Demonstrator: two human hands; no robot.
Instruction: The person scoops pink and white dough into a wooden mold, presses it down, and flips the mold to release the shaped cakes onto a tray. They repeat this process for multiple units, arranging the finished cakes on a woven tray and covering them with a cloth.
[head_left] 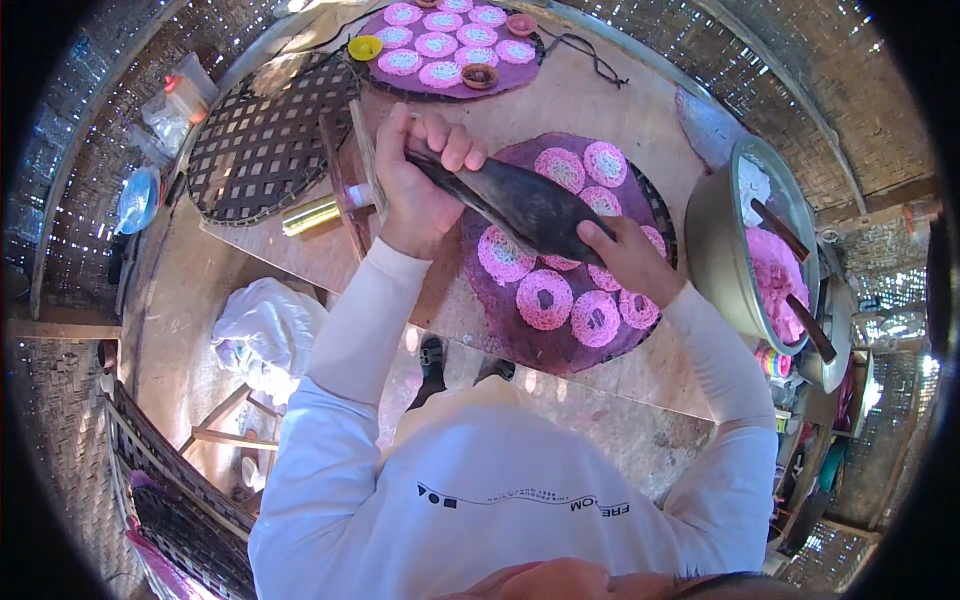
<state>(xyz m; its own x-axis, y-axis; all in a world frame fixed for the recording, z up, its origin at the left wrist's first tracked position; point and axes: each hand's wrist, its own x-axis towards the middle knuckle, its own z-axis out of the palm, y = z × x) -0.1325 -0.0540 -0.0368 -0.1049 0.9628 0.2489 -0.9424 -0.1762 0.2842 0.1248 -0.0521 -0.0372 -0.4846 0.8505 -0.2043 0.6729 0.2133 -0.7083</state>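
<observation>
I hold a long, dark, tapered object [510, 205] slanting over a round purple mat [520, 330]. My left hand [425, 175] is closed round its upper-left end, fingers curled over the top. My right hand [630, 255] grips the lower, wider end, thumb on top and other fingers mostly hidden beneath. The mat carries several lacy pink rings with pale centres [543, 298]. A wooden frame [342, 190] stands just left of my left hand, beside a yellow cylinder [310, 220].
A second loaded mat [440, 50] with small bowls lies at the back. A woven tray [255, 140] is at left, white cloth [260, 340] below it. A large basin [710, 240] of pink and white mixture with wooden handles sits at right. Bamboo walls [870, 120] surround the table.
</observation>
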